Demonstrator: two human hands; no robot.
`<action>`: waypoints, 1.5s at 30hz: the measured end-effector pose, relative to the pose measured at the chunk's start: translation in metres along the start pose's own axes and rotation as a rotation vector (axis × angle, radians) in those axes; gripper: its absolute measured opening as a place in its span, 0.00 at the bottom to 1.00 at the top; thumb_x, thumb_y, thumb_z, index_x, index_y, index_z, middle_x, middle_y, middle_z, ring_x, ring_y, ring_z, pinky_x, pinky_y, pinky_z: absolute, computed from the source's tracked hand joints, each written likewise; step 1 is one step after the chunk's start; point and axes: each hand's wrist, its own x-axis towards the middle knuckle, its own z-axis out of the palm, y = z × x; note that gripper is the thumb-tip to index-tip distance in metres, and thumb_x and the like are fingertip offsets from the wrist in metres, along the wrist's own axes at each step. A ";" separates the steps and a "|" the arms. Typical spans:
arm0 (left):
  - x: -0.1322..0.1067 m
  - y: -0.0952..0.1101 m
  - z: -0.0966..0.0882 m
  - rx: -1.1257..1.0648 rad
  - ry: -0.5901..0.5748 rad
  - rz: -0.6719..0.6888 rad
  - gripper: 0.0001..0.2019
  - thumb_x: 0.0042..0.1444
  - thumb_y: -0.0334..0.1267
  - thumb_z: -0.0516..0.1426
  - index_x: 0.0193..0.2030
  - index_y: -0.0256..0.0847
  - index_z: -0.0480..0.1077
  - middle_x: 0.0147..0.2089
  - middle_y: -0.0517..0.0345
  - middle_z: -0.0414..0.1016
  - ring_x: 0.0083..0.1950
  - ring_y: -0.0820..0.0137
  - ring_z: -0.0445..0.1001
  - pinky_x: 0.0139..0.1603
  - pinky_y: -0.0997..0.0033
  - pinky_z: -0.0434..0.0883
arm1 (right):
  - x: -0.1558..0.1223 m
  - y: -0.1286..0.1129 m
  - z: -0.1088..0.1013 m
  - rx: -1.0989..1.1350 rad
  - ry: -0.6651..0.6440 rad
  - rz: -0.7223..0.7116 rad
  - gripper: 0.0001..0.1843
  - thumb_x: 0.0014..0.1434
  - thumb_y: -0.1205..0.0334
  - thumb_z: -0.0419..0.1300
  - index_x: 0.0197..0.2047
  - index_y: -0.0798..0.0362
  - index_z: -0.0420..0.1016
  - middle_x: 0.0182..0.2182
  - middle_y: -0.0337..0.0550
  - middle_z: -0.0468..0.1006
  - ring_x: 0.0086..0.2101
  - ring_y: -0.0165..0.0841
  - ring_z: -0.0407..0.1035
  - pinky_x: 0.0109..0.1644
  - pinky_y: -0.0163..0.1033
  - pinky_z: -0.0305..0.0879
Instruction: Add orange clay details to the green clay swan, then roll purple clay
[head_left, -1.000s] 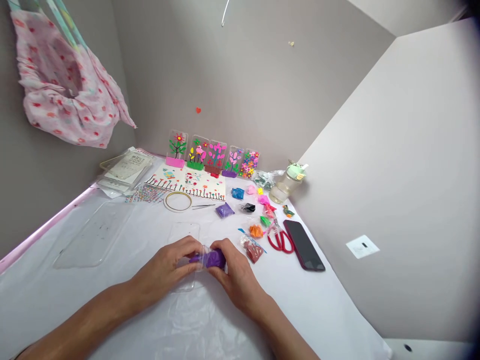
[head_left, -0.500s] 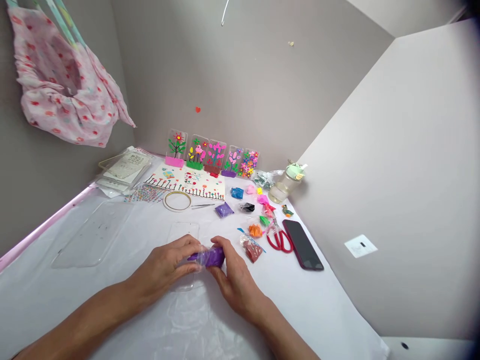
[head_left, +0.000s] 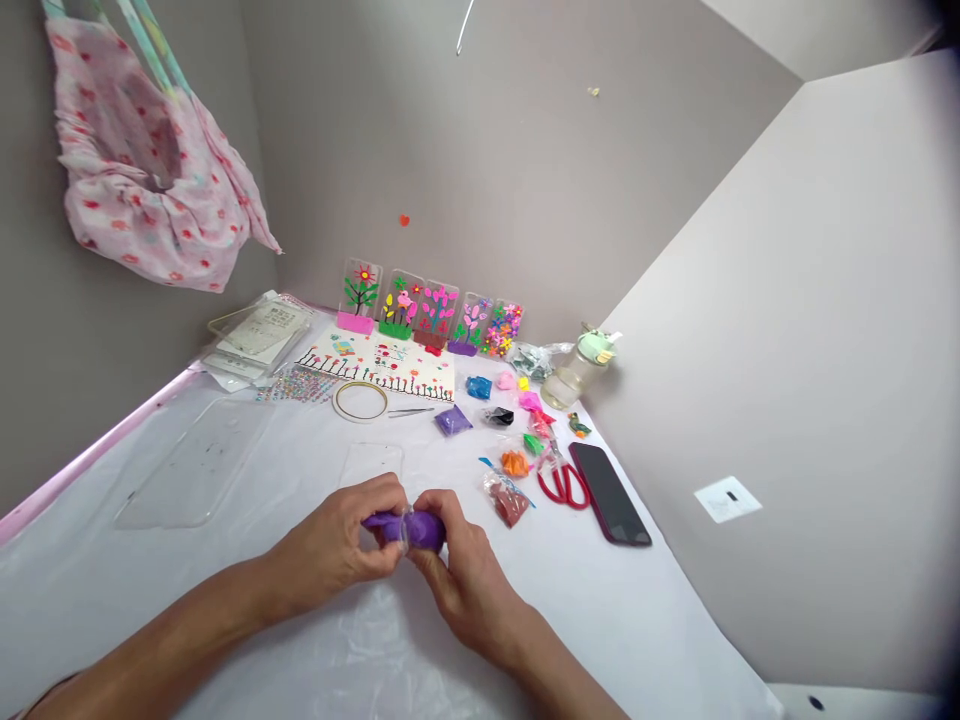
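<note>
Both hands hold a lump of purple clay inside a clear plastic bag, low in the middle of the view. My left hand pinches the bag at its left part, and my right hand grips the clay's right end. A clear phone case lies on the white sheet just beyond my hands, its near part hidden behind them. A smaller bag of purple clay rests further ahead.
Small bags of coloured clay, red scissors and a black phone lie to the right. Decorated phone cases stand along the back, near a water bottle. A large clear plastic sheet lies left, below a hanging pink cloth.
My hands have drawn closer together around the bag, which now looks pinched in the middle of the purple clay. The view has shifted slightly.
</note>
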 end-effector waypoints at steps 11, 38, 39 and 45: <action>0.000 0.005 -0.011 -0.146 0.078 -0.023 0.07 0.58 0.41 0.55 0.33 0.41 0.70 0.34 0.61 0.68 0.37 0.71 0.67 0.40 0.73 0.66 | 0.006 0.000 -0.013 0.090 0.061 0.023 0.09 0.63 0.64 0.57 0.46 0.50 0.62 0.34 0.36 0.69 0.32 0.30 0.61 0.36 0.34 0.57; 0.007 -0.009 -0.026 -0.387 -0.108 -0.178 0.15 0.55 0.51 0.56 0.34 0.41 0.74 0.36 0.56 0.76 0.40 0.65 0.74 0.44 0.69 0.73 | 0.016 0.004 -0.022 0.844 -0.234 0.293 0.27 0.53 0.48 0.70 0.45 0.51 0.61 0.33 0.39 0.77 0.23 0.24 0.64 0.31 0.33 0.59; 0.008 -0.011 -0.026 -0.326 -0.080 -0.155 0.15 0.56 0.51 0.55 0.34 0.41 0.74 0.37 0.56 0.75 0.40 0.66 0.73 0.45 0.70 0.72 | 0.016 0.005 -0.022 0.843 -0.236 0.296 0.26 0.53 0.48 0.69 0.44 0.52 0.61 0.33 0.40 0.77 0.23 0.24 0.64 0.32 0.33 0.59; 0.009 -0.014 -0.025 -0.044 0.022 -0.106 0.13 0.58 0.50 0.57 0.36 0.44 0.76 0.39 0.60 0.67 0.40 0.69 0.68 0.42 0.73 0.67 | 0.016 0.008 -0.019 0.665 -0.073 0.285 0.18 0.58 0.53 0.65 0.44 0.52 0.63 0.30 0.36 0.72 0.26 0.26 0.63 0.33 0.34 0.58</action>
